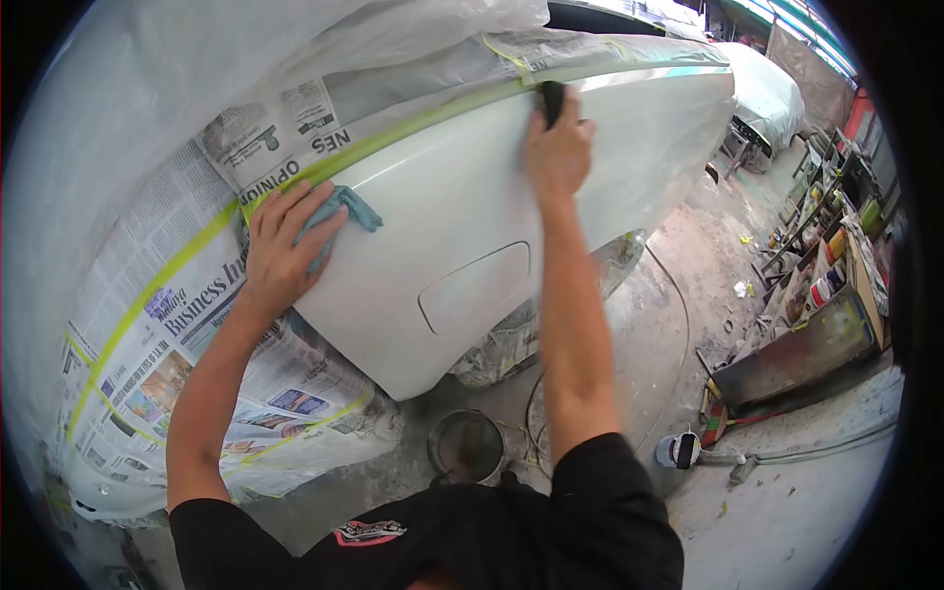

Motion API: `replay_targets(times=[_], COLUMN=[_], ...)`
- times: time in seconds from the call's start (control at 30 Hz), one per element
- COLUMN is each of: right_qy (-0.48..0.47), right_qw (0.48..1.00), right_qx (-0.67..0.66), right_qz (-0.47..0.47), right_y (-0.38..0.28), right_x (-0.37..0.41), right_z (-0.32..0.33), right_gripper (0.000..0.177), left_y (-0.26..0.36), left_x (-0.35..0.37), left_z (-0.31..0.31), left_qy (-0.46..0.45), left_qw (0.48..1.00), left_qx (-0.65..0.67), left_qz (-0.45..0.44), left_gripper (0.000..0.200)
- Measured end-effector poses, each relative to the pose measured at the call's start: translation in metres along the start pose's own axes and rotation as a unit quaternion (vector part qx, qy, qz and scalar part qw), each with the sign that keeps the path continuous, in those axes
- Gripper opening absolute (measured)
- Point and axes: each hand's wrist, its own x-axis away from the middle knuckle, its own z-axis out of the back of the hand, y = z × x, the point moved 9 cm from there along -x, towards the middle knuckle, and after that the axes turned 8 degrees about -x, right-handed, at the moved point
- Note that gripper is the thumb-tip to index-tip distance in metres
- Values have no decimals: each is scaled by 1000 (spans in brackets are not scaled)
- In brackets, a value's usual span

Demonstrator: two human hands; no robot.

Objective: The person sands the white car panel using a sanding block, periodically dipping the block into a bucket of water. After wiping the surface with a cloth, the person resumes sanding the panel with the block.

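A white car body panel (413, 236) with an outlined fuel-flap shape spreads in front of me. My left hand (285, 241) rests on its left edge, over the masking, with a blue cloth (362, 208) held under the palm and thumb. Near the panel's upper edge, my right hand (560, 152) grips a black sanding block (553, 102) against the surface. Its underside is hidden. Yellow-green masking tape (418, 122) runs along the upper edge beside the block.
Newspaper sheets (211, 295) and plastic film (246, 59) cover the car around the panel. Below stand a dark bucket (466, 444) and a white container (678, 450). A hose (682, 305) lies on the floor. Cluttered shelving (806, 344) stands at right.
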Motion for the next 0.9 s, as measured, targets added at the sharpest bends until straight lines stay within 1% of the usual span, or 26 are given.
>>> replay_targets(times=[0.03, 0.1, 0.17, 0.2, 0.23, 0.27, 0.3, 0.33, 0.37, 0.43, 0.5, 0.57, 0.6, 0.67, 0.7, 0.73, 0.77, 0.83, 0.9], right_qy=[8, 0, -37, -32, -19, 20, 21, 4, -6, 18, 15, -10, -10, -6, 10, 15, 18, 41, 39], right_qw=[1000, 988, 977, 975, 974, 980, 991, 1000, 1000, 999, 998, 987, 987, 988, 991, 998, 1000, 999, 999], right_qx=[-3, 23, -56, -34, -46, -32, -58, -15, -16, -3, -11, -50, -45, -35, -44, -25, 2, 29, -26], right_qz=[7, 150, 201, 219, 223, 195, 121, 27, -15, -34, 53, 154, 153, 152, 128, 64, 21, -16, 17], right_y=[-16, -72, -100, -85, -60, -36, -6, 17, 24, 12, -23, -67, -61, -35, -12, 5, 16, 12, -15], right_x=[20, 107, 152, 133, 101, 64, 25, -7, -22, -7, 53, 125, 119, 74, 42, 13, -11, -13, 30], right_z=[-7, -23, -8, -9, -14, -6, -1, 6, 10, 6, -8, -2, -2, -1, -3, 1, 8, 7, -3], right_gripper=[67, 76, 85, 80, 75, 66, 63, 61, 60, 60, 63, 67, 68, 69, 64, 60, 56, 55, 54], left_y=[0, 2, 2, 3, 3, 3, 2, 2, 2, 2, 3, 3, 4, 4, 4, 5, 4, 3, 4], left_x=[-1, 1, 2, 4, 3, 2, 1, 1, 1, 0, -1, 0, 1, -1, -2, -2, -2, 0, -3], left_z=[0, -1, -3, -3, -2, -2, -3, -3, -2, -1, 0, -1, -2, -3, -3, -2, 0, 1, 0], left_qy=[1, 0, 1, -1, 0, 4, 6, 8, 11, 9, 14, 18, 12, 4, 6, 8, 13, 10, 15], left_qw=[1000, 1000, 1000, 1000, 1000, 1000, 1000, 1000, 1000, 1000, 1000, 1000, 1000, 1000, 1000, 1000, 1000, 1000, 1000], left_qx=[-3, -5, -7, -5, -5, -6, -8, -9, -10, -7, -7, -9, -9, -11, -10, -9, -10, -8, -7], left_qz=[1, 2, -3, -6, -8, -10, -9, -7, -4, -1, -2, -6, -7, -9, -9, -8, -6, -1, 0], left_gripper=[58, 58, 62, 62, 61, 61, 61, 61, 60, 59, 58, 58, 57, 57, 57, 56, 56, 56, 56])
